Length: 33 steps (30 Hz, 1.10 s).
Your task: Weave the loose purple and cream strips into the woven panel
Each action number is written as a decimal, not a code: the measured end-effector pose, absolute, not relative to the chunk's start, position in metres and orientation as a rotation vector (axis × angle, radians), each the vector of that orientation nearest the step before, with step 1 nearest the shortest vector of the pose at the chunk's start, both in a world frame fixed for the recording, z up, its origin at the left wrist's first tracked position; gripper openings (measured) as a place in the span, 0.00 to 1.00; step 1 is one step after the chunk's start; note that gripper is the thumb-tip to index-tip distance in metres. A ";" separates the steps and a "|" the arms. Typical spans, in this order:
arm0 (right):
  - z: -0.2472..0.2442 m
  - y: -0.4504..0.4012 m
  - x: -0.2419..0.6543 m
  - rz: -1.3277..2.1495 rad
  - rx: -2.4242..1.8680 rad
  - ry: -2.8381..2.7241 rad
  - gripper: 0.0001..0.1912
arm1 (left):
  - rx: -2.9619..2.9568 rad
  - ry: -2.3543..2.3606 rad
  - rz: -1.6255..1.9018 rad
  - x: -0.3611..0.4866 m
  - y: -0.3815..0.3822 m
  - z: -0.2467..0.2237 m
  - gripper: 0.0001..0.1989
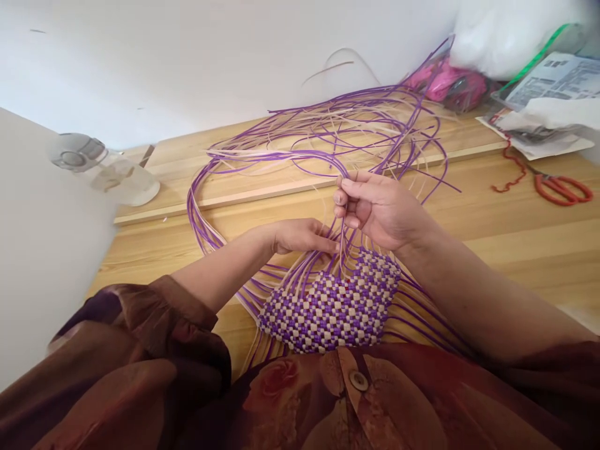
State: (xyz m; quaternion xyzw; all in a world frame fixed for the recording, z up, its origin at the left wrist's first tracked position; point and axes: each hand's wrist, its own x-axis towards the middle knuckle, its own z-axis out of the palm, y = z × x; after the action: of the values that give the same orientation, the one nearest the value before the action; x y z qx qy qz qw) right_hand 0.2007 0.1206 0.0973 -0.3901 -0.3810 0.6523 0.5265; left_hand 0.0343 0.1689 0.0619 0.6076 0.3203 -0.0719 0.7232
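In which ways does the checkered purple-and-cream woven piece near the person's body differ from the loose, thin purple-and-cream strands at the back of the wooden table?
The woven piece is tightly interlaced, while the loose strands curve and cross freely. The woven piece forms a compact patch with a regular checkered pattern; the loose strands spread wide in a tangled heap. Both show purple and cream.

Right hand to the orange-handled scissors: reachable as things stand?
Probably yes: the scissors' handles lie uncovered to the right of the right hand. But that hand is pinching strands, so it would likely need to release them first.
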 end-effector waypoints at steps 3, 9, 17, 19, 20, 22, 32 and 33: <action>0.100 0.127 0.208 1.557 -0.935 -0.903 0.04 | 1.161 0.645 -0.164 0.051 0.167 0.057 0.09; 0.103 0.134 0.220 1.456 -0.970 -0.678 0.04 | 0.994 0.739 -0.050 0.051 0.159 0.043 0.09; 0.103 0.128 0.225 1.400 -0.947 -0.686 0.04 | 1.017 0.698 -0.080 0.055 0.152 0.044 0.07; 0.101 0.127 0.227 1.388 -0.941 -0.664 0.04 | 1.039 0.749 -0.065 0.056 0.149 0.045 0.06; 0.099 0.127 0.229 1.384 -0.939 -0.646 0.04 | 1.044 0.788 -0.041 0.056 0.149 0.046 0.06; 0.094 0.127 0.231 1.369 -0.942 -0.614 0.06 | 1.030 0.863 0.040 0.055 0.151 0.048 0.05; 0.067 0.148 0.225 1.428 -1.183 -0.700 0.10 | 0.948 0.422 0.286 0.049 0.168 0.081 0.12; 0.067 0.153 0.224 1.415 -1.239 -0.793 0.09 | 1.003 0.441 0.286 0.051 0.166 0.080 0.12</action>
State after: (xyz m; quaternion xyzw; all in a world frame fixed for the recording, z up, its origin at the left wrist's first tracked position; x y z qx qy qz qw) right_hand 0.2240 0.1530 0.0670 -0.5173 -0.3310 0.5909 0.5232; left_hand 0.0514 0.1662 0.0803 0.4752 0.2091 0.1353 0.8439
